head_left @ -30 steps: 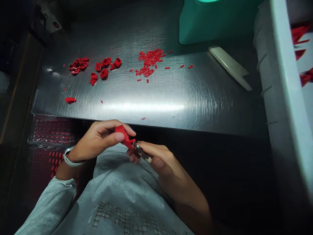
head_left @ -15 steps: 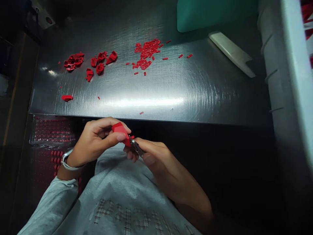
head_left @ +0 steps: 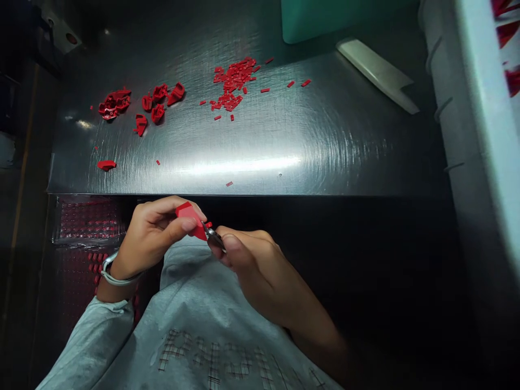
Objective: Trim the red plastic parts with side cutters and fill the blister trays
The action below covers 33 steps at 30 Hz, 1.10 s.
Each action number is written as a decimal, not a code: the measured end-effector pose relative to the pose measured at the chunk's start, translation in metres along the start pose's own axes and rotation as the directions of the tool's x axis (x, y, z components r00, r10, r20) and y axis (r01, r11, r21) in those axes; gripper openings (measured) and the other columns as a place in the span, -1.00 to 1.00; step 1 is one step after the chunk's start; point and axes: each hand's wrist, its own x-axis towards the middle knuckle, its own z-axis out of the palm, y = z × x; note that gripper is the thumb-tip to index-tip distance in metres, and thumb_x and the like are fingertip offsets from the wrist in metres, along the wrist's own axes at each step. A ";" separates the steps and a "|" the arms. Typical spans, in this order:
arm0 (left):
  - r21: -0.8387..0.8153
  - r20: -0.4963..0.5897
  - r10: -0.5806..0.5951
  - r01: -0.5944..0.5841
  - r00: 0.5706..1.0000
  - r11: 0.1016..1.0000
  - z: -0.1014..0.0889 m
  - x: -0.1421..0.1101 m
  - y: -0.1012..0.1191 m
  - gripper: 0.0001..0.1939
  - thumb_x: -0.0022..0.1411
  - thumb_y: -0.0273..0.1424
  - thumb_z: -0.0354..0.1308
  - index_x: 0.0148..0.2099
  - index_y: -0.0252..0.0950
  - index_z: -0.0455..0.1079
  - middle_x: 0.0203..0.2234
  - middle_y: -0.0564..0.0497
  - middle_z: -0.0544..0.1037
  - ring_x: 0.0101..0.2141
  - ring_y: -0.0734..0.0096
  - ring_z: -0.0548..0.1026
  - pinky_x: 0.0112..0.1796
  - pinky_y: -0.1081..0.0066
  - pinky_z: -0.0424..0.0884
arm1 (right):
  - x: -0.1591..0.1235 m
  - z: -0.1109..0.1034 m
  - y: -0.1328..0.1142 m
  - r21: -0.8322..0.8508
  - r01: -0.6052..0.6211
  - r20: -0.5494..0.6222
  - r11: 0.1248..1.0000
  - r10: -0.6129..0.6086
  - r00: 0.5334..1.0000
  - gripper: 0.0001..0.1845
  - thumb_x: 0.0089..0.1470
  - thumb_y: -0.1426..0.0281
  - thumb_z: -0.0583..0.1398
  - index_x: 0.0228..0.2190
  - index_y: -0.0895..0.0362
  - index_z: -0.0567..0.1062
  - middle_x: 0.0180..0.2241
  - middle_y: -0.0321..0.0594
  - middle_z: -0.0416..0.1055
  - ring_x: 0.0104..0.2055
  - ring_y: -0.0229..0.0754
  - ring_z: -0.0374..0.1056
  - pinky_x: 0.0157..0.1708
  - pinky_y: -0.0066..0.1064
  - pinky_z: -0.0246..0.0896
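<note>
**Left hand** [head_left: 152,237]: closed, thumb and curled fingers pinching a **red plastic piece** [head_left: 189,219] at its broad end. The piece sits at the fingertips, tilted toward the right hand, with a small red tab at its far tip. It looks light and stiff, perhaps a little slippery; the broad body seems the safest hold, with the thin tab likely fragile. A **white wristband** [head_left: 106,274] circles the left wrist.

**Right hand** [head_left: 254,273]: closed around **small steel nippers** [head_left: 215,239], the tool's tip touching the red piece. Whether its jaws bite the plastic is hidden.

Beyond both hands: a **stainless steel surface** [head_left: 260,143] bearing **crumpled red scraps** [head_left: 114,104] ahead of the left hand and a **heap of red bits** [head_left: 231,81] ahead and between.

Further ahead of the right hand: a **pale notched strip** [head_left: 377,76] and a **teal container** [head_left: 312,21].

Right of the right hand: a **pale grey bin** [head_left: 483,141].

Below the left hand: a **tray of red parts** [head_left: 87,219].
</note>
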 end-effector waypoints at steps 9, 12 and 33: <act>0.010 -0.043 -0.167 0.168 0.985 0.986 -0.012 0.000 -0.013 -0.51 0.25 0.07 0.30 -0.35 -0.30 0.62 -0.53 -0.01 0.61 -0.54 0.44 0.49 -0.45 0.47 0.44 | 0.012 0.005 0.020 0.475 -0.251 0.095 0.844 0.234 0.967 -0.36 0.28 -0.19 0.08 -0.50 0.10 0.36 -0.61 -0.35 0.17 -0.58 -0.28 0.07 -0.59 -0.41 0.00; 0.167 -0.149 -0.163 0.187 0.975 0.968 -0.039 -0.002 -0.017 -0.59 0.26 -0.01 0.31 -0.27 -0.29 0.62 -0.47 -0.02 0.65 -0.45 0.38 0.57 -0.35 0.43 0.48 | 0.012 0.002 0.021 0.523 -0.289 0.120 0.802 0.266 0.956 -0.36 0.22 -0.20 0.15 -0.51 0.12 0.37 -0.62 -0.35 0.18 -0.58 -0.29 0.08 -0.59 -0.43 0.01; 0.853 -0.445 0.124 0.378 0.887 0.359 -0.134 0.046 -0.014 -0.60 0.36 -0.20 0.23 0.14 -0.29 0.46 -0.13 -0.17 0.63 -0.11 0.00 0.58 -0.04 0.12 0.43 | 0.015 -0.004 0.044 0.425 -0.367 0.135 0.828 0.343 0.930 -0.32 0.22 -0.25 0.13 -0.49 0.12 0.37 -0.61 -0.37 0.15 -0.60 -0.31 0.04 -0.58 -0.43 -0.07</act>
